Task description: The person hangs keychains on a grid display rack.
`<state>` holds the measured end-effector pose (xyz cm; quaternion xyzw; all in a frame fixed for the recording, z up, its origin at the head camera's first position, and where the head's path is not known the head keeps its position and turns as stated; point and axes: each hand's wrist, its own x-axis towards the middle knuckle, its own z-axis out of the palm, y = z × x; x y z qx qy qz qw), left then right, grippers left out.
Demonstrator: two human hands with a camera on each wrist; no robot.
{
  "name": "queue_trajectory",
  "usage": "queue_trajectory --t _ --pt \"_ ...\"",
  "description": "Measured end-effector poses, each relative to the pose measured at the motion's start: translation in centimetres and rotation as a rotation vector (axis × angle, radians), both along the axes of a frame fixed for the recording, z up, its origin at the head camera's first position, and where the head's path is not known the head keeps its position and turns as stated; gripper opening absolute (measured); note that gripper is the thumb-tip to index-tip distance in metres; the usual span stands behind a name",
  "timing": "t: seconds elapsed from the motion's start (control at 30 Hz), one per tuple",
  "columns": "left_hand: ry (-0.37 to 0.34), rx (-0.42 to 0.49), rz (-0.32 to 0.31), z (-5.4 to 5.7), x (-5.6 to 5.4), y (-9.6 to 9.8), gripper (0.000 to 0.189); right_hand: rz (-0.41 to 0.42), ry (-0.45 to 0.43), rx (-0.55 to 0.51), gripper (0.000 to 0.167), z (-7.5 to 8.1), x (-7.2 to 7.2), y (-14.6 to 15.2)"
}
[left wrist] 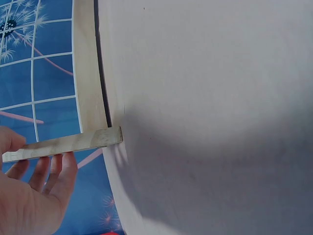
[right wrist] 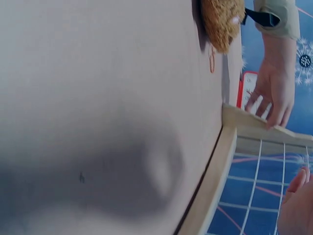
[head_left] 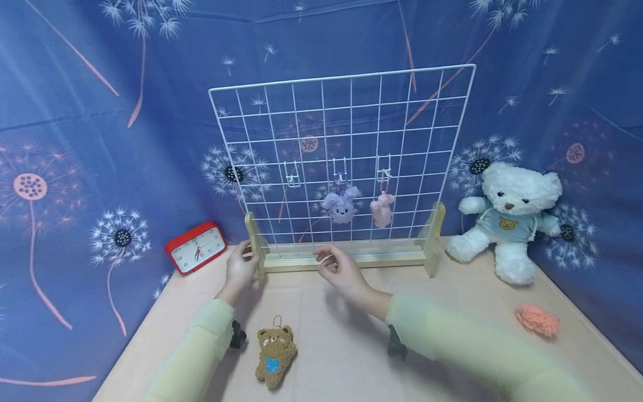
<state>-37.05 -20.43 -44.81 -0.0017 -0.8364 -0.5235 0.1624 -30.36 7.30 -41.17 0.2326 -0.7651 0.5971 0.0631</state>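
Note:
My left hand grips the left wooden post of a display stand, thumb on one face and fingers on the other in the left wrist view. The stand bears a white wire grid. Low in front of the grid, my right hand hovers with loosely curled fingers and nothing in them. Above it, a lilac plush charm and a pink plush charm hang from hooks. A third hook at the left bears nothing. Between my forearms lies a brown bear keychain with an orange-red loop.
A red alarm clock stands behind my left hand. At the right, a white teddy bear in a light blue top sits against the blue dandelion cloth. Coral yarn lies near the table's right edge.

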Motion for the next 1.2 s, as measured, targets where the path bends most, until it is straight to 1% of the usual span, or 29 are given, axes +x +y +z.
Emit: queue_trajectory --t 0.27,0.37,0.57,0.73,0.87,1.03,1.2 --pt "-0.007 0.001 0.006 -0.1 0.0 0.0 0.048 0.053 -0.002 0.097 0.025 -1.9 0.6 -2.0" --pt "-0.02 0.006 0.007 -0.1 0.1 -0.1 0.048 0.078 -0.022 0.131 0.025 -2.6 0.9 -2.8" --pt "-0.032 -0.001 0.005 -0.1 0.3 -0.4 0.052 0.115 -0.095 0.192 0.025 -4.1 1.5 -4.3" --pt "-0.031 -0.005 0.0 -0.1 0.1 -0.3 0.051 0.132 -0.096 0.207 0.022 -5.1 1.8 -5.0" --pt "-0.031 0.003 -0.007 0.0 0.0 -0.3 0.05 0.153 -0.071 0.242 0.021 -5.9 1.8 -5.4" --pt "-0.031 0.0 0.003 0.0 -0.2 -0.3 0.052 0.192 -0.056 0.32 0.02 -6.6 1.5 -5.9" --pt "-0.033 -0.005 0.009 0.0 -0.2 -0.2 0.052 0.209 -0.084 0.381 0.019 -6.9 1.2 -6.4"
